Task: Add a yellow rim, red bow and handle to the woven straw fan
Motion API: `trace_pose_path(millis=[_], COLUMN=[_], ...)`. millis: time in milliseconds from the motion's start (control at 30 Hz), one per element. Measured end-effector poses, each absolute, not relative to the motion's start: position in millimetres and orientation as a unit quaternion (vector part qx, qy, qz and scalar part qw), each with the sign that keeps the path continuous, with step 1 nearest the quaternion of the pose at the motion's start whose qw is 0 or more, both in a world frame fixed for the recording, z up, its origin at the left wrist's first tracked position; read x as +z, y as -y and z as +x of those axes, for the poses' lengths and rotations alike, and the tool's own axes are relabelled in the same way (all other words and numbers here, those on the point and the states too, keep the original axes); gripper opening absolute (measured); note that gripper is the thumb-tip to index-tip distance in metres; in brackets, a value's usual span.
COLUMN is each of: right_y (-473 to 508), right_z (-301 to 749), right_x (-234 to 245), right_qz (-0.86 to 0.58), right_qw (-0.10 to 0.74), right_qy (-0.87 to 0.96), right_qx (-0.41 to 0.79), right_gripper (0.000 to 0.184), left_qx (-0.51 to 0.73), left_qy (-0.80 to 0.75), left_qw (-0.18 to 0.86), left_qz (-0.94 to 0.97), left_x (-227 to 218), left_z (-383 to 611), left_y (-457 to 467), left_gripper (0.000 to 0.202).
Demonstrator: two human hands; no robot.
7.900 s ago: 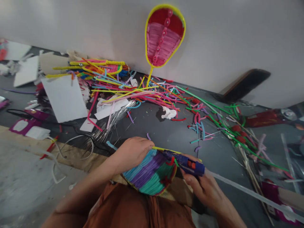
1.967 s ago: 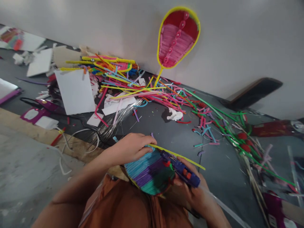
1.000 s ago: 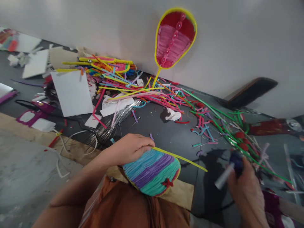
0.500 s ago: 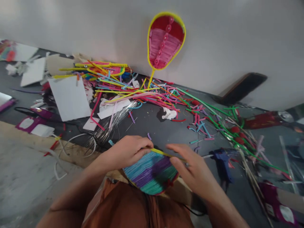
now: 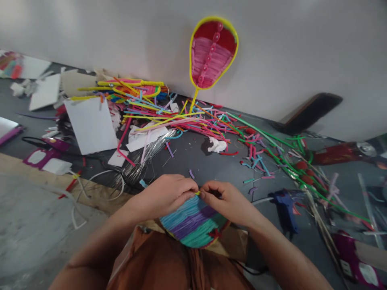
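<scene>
A paddle-shaped craft piece [image 5: 193, 223] covered in blue, purple and teal pipe cleaners rests over my lap at the table's near edge. My left hand [image 5: 167, 195] is closed over its upper left rim. My right hand [image 5: 228, 201] is closed on the upper right rim, pinching the yellow pipe cleaner [image 5: 197, 193] along the edge where both thumbs meet. A blue glue gun [image 5: 284, 207] lies on the dark table to the right of my right hand.
A finished red and pink paddle with a yellow rim [image 5: 211, 52] leans on the white wall. Heaps of coloured pipe cleaners [image 5: 169, 114], white cards [image 5: 87, 125], silver wires [image 5: 145, 155], green stems [image 5: 290, 161] and a black phone [image 5: 308, 110] cover the table.
My right hand has set the glue gun down on the table to the right, come back to the craft piece and closed on the yellow pipe cleaner at its rim. The left hand has stayed.
</scene>
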State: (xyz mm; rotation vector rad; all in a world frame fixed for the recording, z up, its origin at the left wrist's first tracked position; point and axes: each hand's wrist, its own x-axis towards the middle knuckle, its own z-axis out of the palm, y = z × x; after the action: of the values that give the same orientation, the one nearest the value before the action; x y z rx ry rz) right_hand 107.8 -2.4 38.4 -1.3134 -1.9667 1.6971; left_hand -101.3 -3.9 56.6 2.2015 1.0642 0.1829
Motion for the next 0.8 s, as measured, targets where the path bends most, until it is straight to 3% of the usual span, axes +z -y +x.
trace_pose_path(millis=[333, 567, 800], right_y=[-4, -4, -4], right_z=[105, 101, 101], right_x=[37, 39, 35], right_qz=[-0.43, -0.434, -0.432], right_qw=[0.121, 0.117, 0.123], right_qy=[0.626, 0.643, 0.657], right_qx=[0.64, 0.62, 0.606], right_gripper=[0.014, 0.019, 0.021], left_qx=[0.092, 0.384, 0.441], left_qy=[-0.42, -0.441, -0.454], left_qw=[0.382, 0.6, 0.617], left_qz=[0.818, 0.545, 0.468], left_x=[57, 54, 55], left_z=[-105, -113, -110], left_y=[5, 3, 0], left_gripper=[0.018, 0.044, 0.053])
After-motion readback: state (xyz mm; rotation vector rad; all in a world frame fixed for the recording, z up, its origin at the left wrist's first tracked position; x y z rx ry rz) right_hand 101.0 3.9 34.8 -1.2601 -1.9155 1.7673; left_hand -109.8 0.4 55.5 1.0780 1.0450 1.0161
